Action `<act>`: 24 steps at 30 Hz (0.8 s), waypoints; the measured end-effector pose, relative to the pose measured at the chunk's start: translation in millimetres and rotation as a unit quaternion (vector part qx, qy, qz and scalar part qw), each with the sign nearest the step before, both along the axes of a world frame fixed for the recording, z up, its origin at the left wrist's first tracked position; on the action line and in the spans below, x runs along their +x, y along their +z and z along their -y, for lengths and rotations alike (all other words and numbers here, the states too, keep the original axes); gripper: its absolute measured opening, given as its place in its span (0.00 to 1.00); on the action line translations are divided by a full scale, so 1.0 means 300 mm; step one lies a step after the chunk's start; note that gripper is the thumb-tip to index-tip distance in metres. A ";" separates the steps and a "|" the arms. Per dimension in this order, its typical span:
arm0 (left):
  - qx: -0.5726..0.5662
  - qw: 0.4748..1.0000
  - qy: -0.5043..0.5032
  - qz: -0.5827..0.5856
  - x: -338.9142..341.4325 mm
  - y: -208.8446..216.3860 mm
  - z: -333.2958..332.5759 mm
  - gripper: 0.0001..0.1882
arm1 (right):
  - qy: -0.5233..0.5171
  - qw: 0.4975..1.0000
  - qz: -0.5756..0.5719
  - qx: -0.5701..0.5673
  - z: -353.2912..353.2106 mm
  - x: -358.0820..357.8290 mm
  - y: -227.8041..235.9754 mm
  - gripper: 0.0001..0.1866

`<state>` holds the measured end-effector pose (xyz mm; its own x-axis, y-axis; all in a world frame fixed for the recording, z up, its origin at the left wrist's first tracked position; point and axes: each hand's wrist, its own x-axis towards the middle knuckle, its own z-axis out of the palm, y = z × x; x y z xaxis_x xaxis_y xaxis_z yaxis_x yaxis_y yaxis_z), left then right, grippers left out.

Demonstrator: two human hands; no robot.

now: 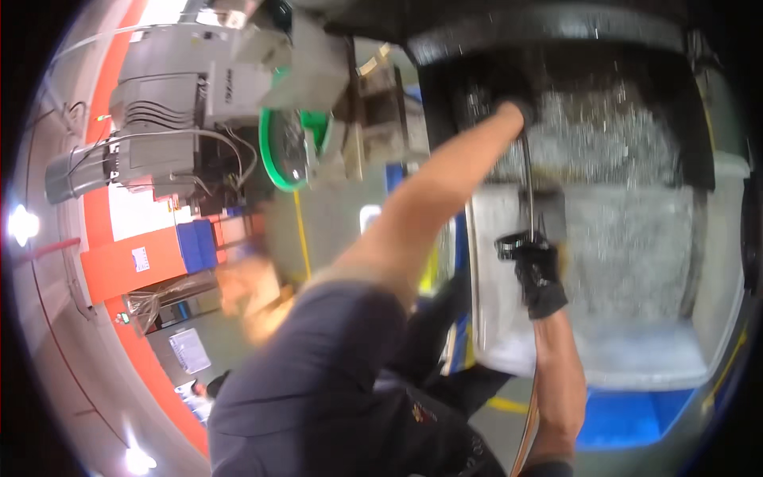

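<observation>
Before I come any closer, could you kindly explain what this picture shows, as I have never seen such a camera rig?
Of course. No robot here: a person wears a wide fisheye camera on the head, looking down, so straight edges bend near the rim. This single picture's left is the person's left.

The black-gloved left hand reaches into a large dark housing; shadow hides whether it grips anything. The black-gloved right hand is closed around a dark handheld tool with a long, thin metal rod pointing toward the housing.

Small, shiny, pale pieces lie in the housing and appear to continue into the white, open-topped tub in front. Blur keeps me from naming their material.
</observation>
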<state>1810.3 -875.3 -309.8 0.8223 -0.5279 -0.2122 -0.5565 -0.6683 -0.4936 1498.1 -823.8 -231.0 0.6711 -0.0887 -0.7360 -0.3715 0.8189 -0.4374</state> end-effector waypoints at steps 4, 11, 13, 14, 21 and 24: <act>0.051 0.996 -0.071 0.010 0.191 -0.104 -0.217 0.25 | 0.095 0.995 0.021 0.013 -0.069 -0.039 0.208 0.09; 0.018 0.989 0.111 0.098 0.101 -0.151 -0.165 0.26 | 0.025 0.999 0.026 0.026 -0.155 -0.158 0.143 0.11; -0.317 0.929 0.089 -0.169 0.151 -0.119 -0.219 0.26 | 0.105 0.975 0.052 -0.190 -0.170 -0.202 -0.014 0.10; -0.332 0.921 0.089 -0.185 0.177 -0.104 -0.227 0.26 | 0.076 0.981 -0.002 -0.180 -0.164 -0.198 -0.051 0.08; -0.417 0.852 0.083 -0.305 0.249 -0.038 -0.180 0.24 | 0.232 0.679 -0.001 -0.696 -0.068 -0.130 -0.279 0.09; -0.467 0.809 0.048 -0.354 0.282 -0.047 -0.194 0.23 | -0.097 0.990 -0.029 -0.094 -0.057 0.130 -0.295 0.10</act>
